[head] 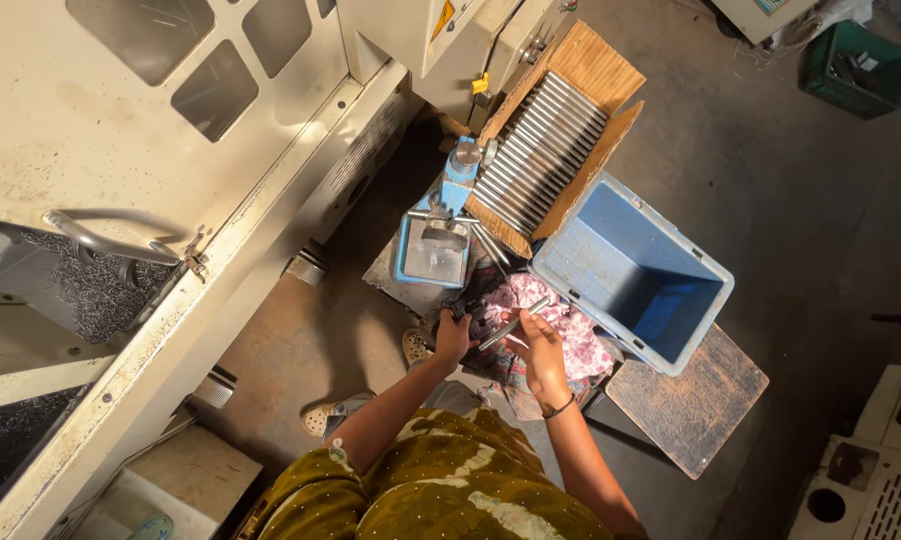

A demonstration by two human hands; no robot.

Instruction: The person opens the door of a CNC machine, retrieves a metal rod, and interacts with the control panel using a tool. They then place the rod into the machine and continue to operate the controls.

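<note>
The person stands over a low desk of dark boards, both arms reaching down. The right hand is closed around one metal rod, which lies slanted across the fingers, its far end pointing toward the blue crate. The left hand is curled about something small and dark just beside the rod's near end; what it is I cannot tell, nor how tightly it grips. Beneath both hands lies one pink patterned cloth, bunched up.

Behind the cloth stands one blue gauge stand with a flat grey base plate. To its right sits one open cardboard box with a single layer of metal rods laid side by side, roughly two dozen; the far ones blur together too much for an exact count. Two or three loose rods lean at the box's near corner. The blue crate, just one, touches the box's right flap and looks bare inside.

One large cream-coloured machine fills the left side, and one green crate stands well apart on the floor.
</note>
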